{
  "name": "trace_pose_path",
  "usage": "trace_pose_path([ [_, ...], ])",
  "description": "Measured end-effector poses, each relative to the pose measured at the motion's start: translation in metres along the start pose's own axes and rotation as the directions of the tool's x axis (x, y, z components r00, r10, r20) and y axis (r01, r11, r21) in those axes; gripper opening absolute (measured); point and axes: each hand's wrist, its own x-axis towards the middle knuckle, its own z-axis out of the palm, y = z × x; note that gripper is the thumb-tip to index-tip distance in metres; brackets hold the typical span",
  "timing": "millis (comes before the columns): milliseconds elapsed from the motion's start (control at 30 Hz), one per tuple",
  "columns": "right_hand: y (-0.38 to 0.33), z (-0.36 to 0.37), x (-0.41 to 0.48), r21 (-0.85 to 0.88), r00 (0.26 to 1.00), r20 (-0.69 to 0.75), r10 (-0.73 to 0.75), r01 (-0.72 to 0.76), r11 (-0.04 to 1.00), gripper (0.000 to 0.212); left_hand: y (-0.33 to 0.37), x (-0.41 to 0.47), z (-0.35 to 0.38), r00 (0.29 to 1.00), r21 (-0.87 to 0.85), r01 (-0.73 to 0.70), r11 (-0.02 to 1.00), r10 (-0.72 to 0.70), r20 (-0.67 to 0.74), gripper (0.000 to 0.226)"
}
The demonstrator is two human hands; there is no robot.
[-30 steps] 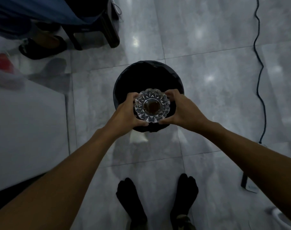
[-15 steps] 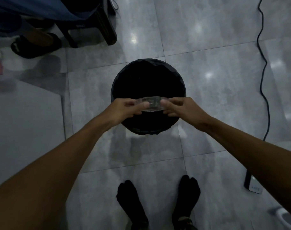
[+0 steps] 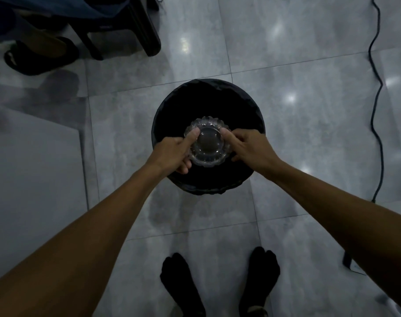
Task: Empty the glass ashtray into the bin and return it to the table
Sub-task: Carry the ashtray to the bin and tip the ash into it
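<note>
dim grey glossy floor tiles (image 3: 298, 53), dark chair legs (image 3: 147, 35) upper left, black cable (image 3: 375, 110) right.

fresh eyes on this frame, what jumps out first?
The glass ashtray, held from both sides by the left hand and right hand, sits mid-frame directly above the black-lined bin. We seem to see its underside, so it looks flipped over. Next, the black cable snaking down the grey tiled floor at right, and the person's dark-socked feet at the bottom edge.
</note>
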Motion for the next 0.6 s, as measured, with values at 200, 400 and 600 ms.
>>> trace_pose_path([
  [200, -0.008, 0.009, 0.002, -0.001, 1.000, 0.017, 0.013, -0.013, 1.000, 0.052, 0.003, 0.005, 0.003, 0.998, -0.031, -0.015, 0.999, 0.017, 0.055, 0.069],
  [400, -0.018, 0.027, -0.001, -0.234, 0.995, 0.094, 0.018, 0.004, 0.972, 0.145, 0.003, 0.006, 0.004, 0.991, 0.039, -0.006, 0.999, 0.001, 0.136, 0.063],
  [600, -0.031, 0.033, 0.008, -0.473, 0.998, 0.055, -0.010, 0.035, 0.881, 0.140, -0.002, 0.001, 0.010, 0.993, 0.023, 0.008, 1.000, -0.011, 0.121, 0.061],
])
